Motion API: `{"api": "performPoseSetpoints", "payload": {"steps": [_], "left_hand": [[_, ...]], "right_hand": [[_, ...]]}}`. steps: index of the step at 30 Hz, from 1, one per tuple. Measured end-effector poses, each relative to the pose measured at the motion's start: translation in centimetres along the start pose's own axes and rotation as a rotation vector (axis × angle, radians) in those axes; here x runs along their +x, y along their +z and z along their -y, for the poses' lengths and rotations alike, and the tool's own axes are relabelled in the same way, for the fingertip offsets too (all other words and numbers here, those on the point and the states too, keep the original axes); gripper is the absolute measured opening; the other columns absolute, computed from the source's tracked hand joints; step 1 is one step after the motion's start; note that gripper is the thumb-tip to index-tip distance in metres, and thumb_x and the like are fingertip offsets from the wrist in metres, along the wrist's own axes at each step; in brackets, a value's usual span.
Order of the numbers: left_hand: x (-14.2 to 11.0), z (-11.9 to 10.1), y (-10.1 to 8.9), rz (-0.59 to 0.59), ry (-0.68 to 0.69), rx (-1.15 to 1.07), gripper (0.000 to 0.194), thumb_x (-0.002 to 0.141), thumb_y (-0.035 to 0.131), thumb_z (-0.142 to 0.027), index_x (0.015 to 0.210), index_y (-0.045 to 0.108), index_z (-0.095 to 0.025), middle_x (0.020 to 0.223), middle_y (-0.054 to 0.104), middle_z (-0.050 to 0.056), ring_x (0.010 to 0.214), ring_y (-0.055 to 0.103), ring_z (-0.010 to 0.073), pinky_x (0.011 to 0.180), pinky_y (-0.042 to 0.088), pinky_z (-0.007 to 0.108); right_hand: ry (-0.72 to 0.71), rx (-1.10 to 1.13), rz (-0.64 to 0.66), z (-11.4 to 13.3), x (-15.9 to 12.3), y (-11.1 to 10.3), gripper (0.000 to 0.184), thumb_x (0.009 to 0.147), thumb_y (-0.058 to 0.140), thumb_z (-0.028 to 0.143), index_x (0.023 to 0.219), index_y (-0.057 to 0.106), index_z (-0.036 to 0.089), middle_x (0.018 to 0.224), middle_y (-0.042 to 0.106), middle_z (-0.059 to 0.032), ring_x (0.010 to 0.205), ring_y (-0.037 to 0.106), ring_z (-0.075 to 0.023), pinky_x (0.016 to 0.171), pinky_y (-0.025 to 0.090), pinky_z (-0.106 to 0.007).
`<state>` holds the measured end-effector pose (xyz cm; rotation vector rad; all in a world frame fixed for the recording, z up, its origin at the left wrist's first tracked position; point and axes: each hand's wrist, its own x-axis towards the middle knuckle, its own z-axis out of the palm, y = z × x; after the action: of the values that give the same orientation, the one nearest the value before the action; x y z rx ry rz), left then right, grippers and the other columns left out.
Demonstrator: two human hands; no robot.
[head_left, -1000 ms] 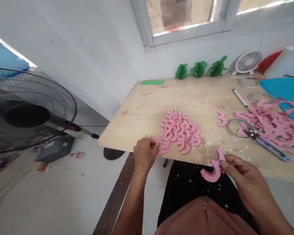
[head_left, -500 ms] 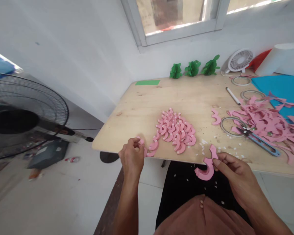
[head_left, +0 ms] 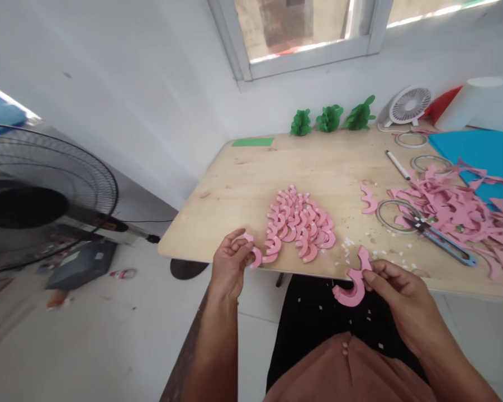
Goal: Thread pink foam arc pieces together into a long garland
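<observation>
My left hand (head_left: 232,261) pinches a curved pink cutout (head_left: 256,257) with a small white patch, at the table's front edge. Just right of it lies a heap of similar pink cutouts (head_left: 302,223), many with white squares on their ends. My right hand (head_left: 396,287) grips a wavy pink piece (head_left: 354,287), apparently several layers stacked, over my lap. One more wavy pink cutout (head_left: 368,200) rests flat on the table beyond that hand. Small white bits (head_left: 347,243) are scattered on the wood between the heap and my right hand.
A blue-handled cutter (head_left: 448,241) and rolls of tape (head_left: 388,226) lie by pink scraps (head_left: 456,204) on the right. Behind are a marker (head_left: 397,164), a blue sheet (head_left: 478,151), a small fan (head_left: 411,105) and green paper figures (head_left: 329,118). A large floor fan (head_left: 46,201) stands left.
My left hand has shifted slightly right with the cutout, now closer to the heap's near-left end. Pieces at that end have moved right too. My right hand stays almost still.
</observation>
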<state>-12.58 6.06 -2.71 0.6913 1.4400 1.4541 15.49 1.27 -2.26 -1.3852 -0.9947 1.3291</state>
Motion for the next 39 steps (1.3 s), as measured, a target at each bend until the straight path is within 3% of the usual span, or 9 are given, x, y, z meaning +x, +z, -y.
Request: {"api": "performPoseSetpoints", "payload": {"steps": [3, 7, 11, 15, 21, 25, 29, 34, 39], "left_hand": [[0.1, 0.2, 0.7, -0.027, -0.005, -0.106, 0.054, 0.054, 0.073, -0.013, 0.104, 0.054, -0.019, 0.066, 0.056, -0.005, 0.060, 0.060, 0.0106, 0.051, 0.043, 0.019], [-0.1, 0.6, 1.4, -0.046, 0.036, -0.046, 0.063, 0.055, 0.072, -0.013, 0.113, 0.049, -0.021, 0.065, 0.056, -0.005, 0.059, 0.063, 0.0128, 0.046, 0.041, 0.018], [-0.3, 0.9, 1.8, -0.040, 0.047, -0.003, 0.066, 0.055, 0.072, -0.014, 0.116, 0.046, -0.019, 0.065, 0.056, -0.005, 0.059, 0.063, 0.0133, 0.045, 0.040, 0.017], [-0.5, 0.9, 2.1, -0.029, 0.071, 0.020, 0.065, 0.057, 0.071, -0.014, 0.117, 0.046, -0.019, 0.064, 0.056, -0.006, 0.057, 0.060, 0.0103, 0.047, 0.041, 0.017], [-1.1, 0.7, 2.4, -0.028, 0.080, -0.013, 0.059, 0.057, 0.070, -0.013, 0.113, 0.050, -0.017, 0.070, 0.058, -0.004, 0.058, 0.058, 0.0088, 0.051, 0.044, 0.018], [-0.6, 0.2, 1.4, -0.112, 0.060, -0.109, 0.055, 0.056, 0.071, -0.013, 0.107, 0.053, -0.018, 0.068, 0.058, -0.004, 0.058, 0.060, 0.0108, 0.052, 0.047, 0.020], [-0.6, -1.4, -0.5, -0.237, 0.173, -0.191, 0.047, 0.055, 0.072, -0.010, 0.098, 0.057, -0.020, 0.067, 0.058, -0.005, 0.062, 0.061, 0.0097, 0.060, 0.049, 0.020], [-3.1, -3.6, -1.3, -0.051, 0.110, -0.104, 0.035, 0.058, 0.075, -0.016, 0.090, 0.062, -0.016, 0.067, 0.061, -0.001, 0.058, 0.059, 0.0101, 0.054, 0.046, 0.019], [-5.3, -4.7, -0.6, 0.084, 0.065, -0.057, 0.016, 0.064, 0.072, -0.019, 0.079, 0.066, -0.015, 0.063, 0.061, 0.000, 0.056, 0.055, 0.0090, 0.055, 0.045, 0.019]], "right_hand": [[0.006, 0.009, -0.001, 0.0, 0.0, 0.0, 0.019, 0.069, 0.071, 0.038, 0.071, 0.066, 0.019, 0.067, 0.060, -0.0009, 0.066, 0.052, -0.0158, 0.061, 0.044, -0.024], [0.053, 0.145, 0.040, 1.4, 0.1, 1.1, 0.020, 0.068, 0.072, 0.038, 0.072, 0.066, 0.019, 0.069, 0.062, -0.0022, 0.066, 0.054, -0.0165, 0.061, 0.044, -0.025], [0.160, 0.457, 0.207, 3.5, 0.7, 4.7, 0.020, 0.066, 0.074, 0.035, 0.078, 0.067, 0.021, 0.073, 0.065, -0.0023, 0.067, 0.058, -0.0170, 0.069, 0.047, -0.031], [0.226, 0.726, 0.318, 3.5, 2.3, 9.6, 0.014, 0.064, 0.075, 0.028, 0.070, 0.065, 0.022, 0.071, 0.065, 0.0007, 0.068, 0.059, -0.0154, 0.071, 0.046, -0.031], [0.246, 0.817, 0.377, 2.0, 4.2, 13.6, 0.010, 0.067, 0.072, 0.024, 0.070, 0.064, 0.021, 0.073, 0.065, 0.0018, 0.071, 0.059, -0.0147, 0.067, 0.045, -0.029], [0.248, 0.771, 0.334, 1.8, 4.3, 13.8, 0.009, 0.068, 0.072, 0.024, 0.071, 0.064, 0.022, 0.077, 0.064, 0.0027, 0.071, 0.057, -0.0125, 0.069, 0.044, -0.027], [0.241, 0.701, 0.325, 1.4, 4.2, 13.8, 0.010, 0.067, 0.073, 0.025, 0.070, 0.064, 0.021, 0.073, 0.062, 0.0028, 0.071, 0.055, -0.0116, 0.071, 0.043, -0.025], [0.224, 0.667, 0.350, 1.7, 4.0, 13.3, 0.015, 0.065, 0.074, 0.028, 0.072, 0.064, 0.019, 0.071, 0.062, 0.0013, 0.066, 0.054, -0.0118, 0.072, 0.045, -0.027], [0.065, 0.425, 0.339, 2.6, 3.1, 10.6, 0.012, 0.070, 0.070, 0.028, 0.070, 0.064, 0.018, 0.070, 0.062, 0.0009, 0.068, 0.055, -0.0124, 0.073, 0.044, -0.026]]}}
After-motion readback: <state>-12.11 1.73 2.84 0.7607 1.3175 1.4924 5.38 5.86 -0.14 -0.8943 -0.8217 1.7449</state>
